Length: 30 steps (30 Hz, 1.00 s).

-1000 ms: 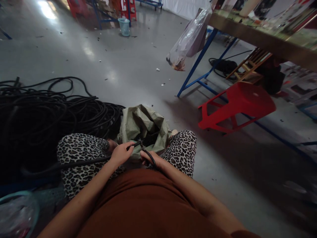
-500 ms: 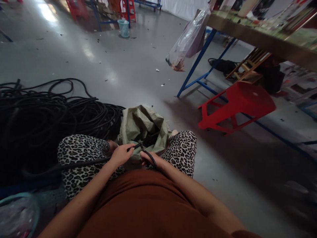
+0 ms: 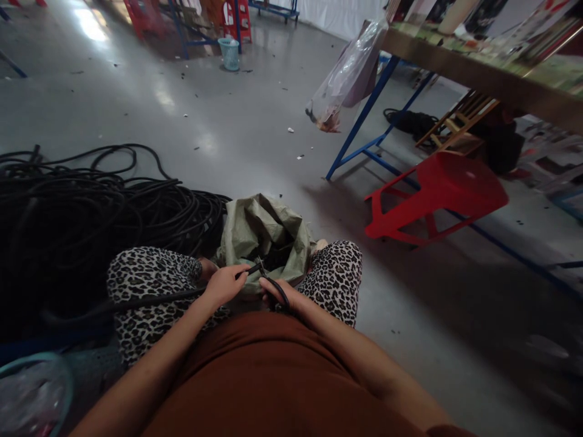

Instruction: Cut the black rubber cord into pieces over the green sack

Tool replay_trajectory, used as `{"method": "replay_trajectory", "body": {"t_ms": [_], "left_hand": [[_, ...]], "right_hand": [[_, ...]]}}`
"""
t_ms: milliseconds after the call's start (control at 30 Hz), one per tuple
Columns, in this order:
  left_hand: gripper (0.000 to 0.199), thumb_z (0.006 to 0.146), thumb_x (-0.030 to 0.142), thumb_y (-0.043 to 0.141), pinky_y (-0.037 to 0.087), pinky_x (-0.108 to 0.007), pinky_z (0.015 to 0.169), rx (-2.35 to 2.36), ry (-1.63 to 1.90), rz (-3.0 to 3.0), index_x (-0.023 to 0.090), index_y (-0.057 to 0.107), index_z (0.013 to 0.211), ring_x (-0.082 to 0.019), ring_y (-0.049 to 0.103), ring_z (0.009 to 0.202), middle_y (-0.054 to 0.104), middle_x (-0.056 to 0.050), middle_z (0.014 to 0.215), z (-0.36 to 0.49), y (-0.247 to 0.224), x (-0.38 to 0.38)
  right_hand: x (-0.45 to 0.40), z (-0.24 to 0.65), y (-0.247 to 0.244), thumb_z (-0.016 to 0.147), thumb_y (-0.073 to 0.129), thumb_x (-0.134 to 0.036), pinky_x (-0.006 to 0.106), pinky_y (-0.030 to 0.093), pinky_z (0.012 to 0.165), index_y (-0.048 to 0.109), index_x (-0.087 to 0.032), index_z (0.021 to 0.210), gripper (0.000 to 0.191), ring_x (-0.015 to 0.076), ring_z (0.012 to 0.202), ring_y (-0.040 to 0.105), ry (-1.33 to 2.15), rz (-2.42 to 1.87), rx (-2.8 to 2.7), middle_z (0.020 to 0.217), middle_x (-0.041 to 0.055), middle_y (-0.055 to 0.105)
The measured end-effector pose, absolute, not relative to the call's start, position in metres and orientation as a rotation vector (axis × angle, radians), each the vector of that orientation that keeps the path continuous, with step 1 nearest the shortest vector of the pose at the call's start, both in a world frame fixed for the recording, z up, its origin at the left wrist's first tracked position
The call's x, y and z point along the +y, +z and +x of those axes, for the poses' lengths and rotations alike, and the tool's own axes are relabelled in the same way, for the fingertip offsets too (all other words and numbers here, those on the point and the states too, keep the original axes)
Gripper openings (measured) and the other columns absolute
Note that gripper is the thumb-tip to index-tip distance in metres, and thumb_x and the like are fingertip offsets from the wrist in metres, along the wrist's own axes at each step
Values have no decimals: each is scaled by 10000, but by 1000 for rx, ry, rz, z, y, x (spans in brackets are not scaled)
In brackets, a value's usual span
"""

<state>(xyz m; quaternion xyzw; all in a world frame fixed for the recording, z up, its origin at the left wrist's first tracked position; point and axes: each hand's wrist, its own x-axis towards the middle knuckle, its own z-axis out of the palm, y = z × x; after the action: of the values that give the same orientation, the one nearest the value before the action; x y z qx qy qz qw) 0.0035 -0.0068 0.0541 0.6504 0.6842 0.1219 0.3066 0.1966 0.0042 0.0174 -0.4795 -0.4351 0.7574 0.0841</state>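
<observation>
My left hand [image 3: 225, 284] is closed round a black hose [image 3: 168, 297] near its end; the hose runs left across my patterned trouser leg. In my right hand [image 3: 279, 292] are black-handled scissors [image 3: 279, 289], their blades at the end of the hose. Whether the blades are touching the hose is too small to tell. Beneath both hands an olive woven sack [image 3: 235, 233] stands open between my legs, with dark pieces inside that I cannot make out.
A large heap of black hose [image 3: 113, 200] lies at the left. At the right are a red stool [image 3: 460, 182] and a table [image 3: 455, 64] with blue legs and a hanging plastic bag [image 3: 339, 79]. A basket [image 3: 66, 388] stands at the lower left.
</observation>
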Motion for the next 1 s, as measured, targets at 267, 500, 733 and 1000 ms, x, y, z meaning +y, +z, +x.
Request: {"method": "replay_trajectory", "body": {"t_ms": [267,500,733,1000], "left_hand": [[387,794,390,395,427,-248,911,1796,358,1731,239,634,1058,-155,571,1039,645,14,1097,5,53,-6],[378,790,392,401,419,-240,918,1827,352,1701,261,628,1063,-148,571,1036,644,31,1098,5,54,-5],[387,796,404,395,419,-261,924,1801,404,1678,248,626,1065,-163,560,1053,640,14,1105,5,54,-5],[389,782,399,414,424,-264,918,1818,418,1623,237,633,1059,-167,585,1005,654,5,1076,5,57,-4]], "right_hand": [[4,197,26,779,436,-619,208,404,404,528,-117,697,517,87,382,497,2247,-1446,-1331,538,7,522],[4,198,24,769,420,-642,199,380,362,513,-128,652,536,84,347,477,2181,-1454,-1395,498,-8,497],[4,198,24,758,411,-659,198,363,334,506,-145,620,541,84,333,452,2114,-1465,-1451,468,-10,473],[5,197,24,785,413,-622,200,329,322,491,-154,563,524,91,336,428,2050,-1520,-1533,420,-3,449]]}}
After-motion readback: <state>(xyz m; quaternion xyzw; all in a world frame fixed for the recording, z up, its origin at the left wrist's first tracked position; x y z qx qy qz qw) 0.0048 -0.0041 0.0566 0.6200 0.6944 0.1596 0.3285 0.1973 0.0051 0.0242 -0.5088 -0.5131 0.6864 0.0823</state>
